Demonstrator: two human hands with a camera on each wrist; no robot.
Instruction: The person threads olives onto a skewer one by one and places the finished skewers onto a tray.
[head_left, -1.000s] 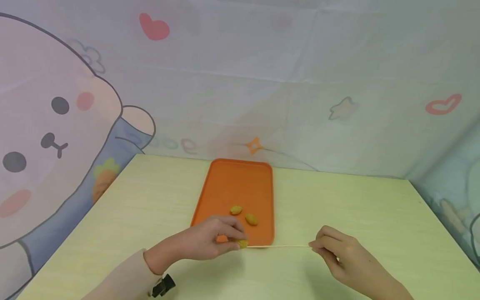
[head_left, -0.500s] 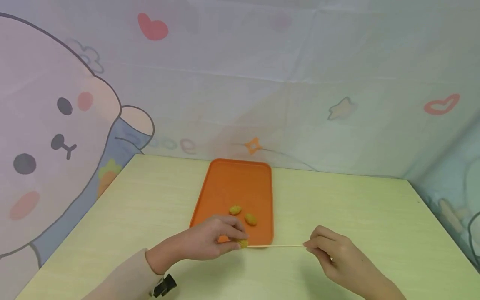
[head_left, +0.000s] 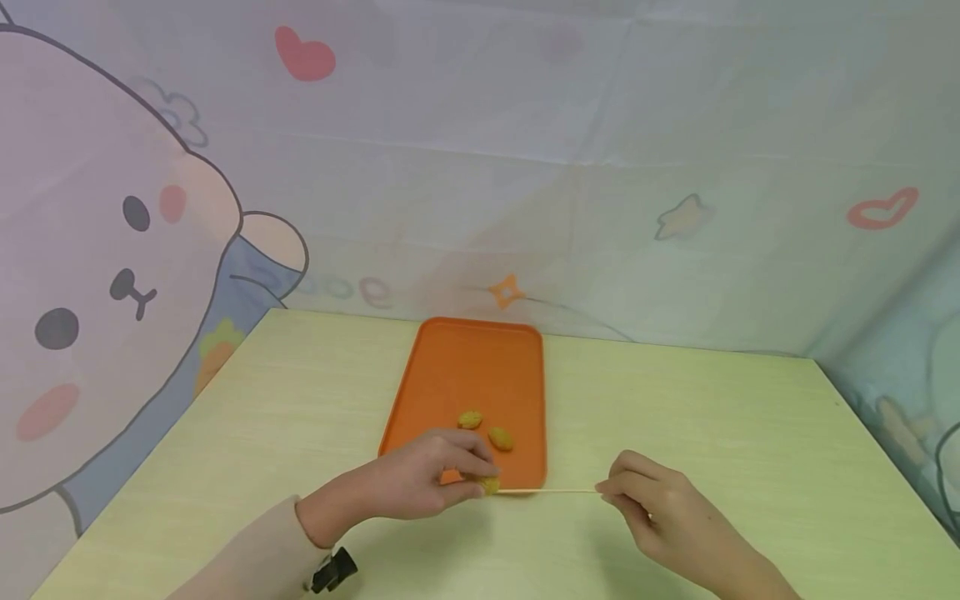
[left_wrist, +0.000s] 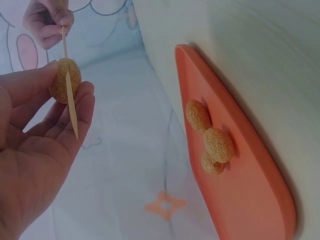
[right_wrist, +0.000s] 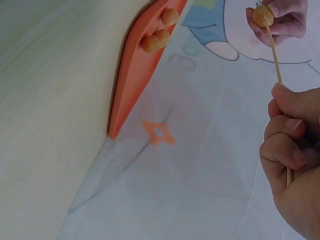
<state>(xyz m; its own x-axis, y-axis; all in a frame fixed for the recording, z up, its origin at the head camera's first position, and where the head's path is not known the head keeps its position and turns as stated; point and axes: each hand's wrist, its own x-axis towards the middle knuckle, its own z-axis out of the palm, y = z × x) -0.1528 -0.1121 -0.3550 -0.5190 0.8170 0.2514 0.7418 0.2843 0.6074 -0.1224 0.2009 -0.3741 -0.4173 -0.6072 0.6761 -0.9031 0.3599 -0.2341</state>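
My left hand [head_left: 420,477] holds a wrinkled golden-brown oval ball [left_wrist: 59,89] between thumb and fingers, just over the near edge of an orange tray [head_left: 480,358]. A thin wooden skewer [head_left: 551,491] runs through the ball, and its pointed tip [left_wrist: 73,117] sticks out on the left-palm side. At the right, my right hand [head_left: 671,521] pinches the skewer with thumb and fingertips; the rear part passes under the curled fingers. Three similar wrinkled balls [left_wrist: 219,145] lie in a cluster on the tray; in the head view the left hand mostly hides one.
A pale wooden table [head_left: 697,408] stretches out on both sides of the tray. Behind it hangs a printed cloth [head_left: 480,150] with a bear, hearts and stars. A black strap piece [head_left: 335,570] shows at the left wrist.
My right hand has moved left along with the skewer, so the stretch between the hands is shorter. The left hand with the ball has shifted only slightly right.
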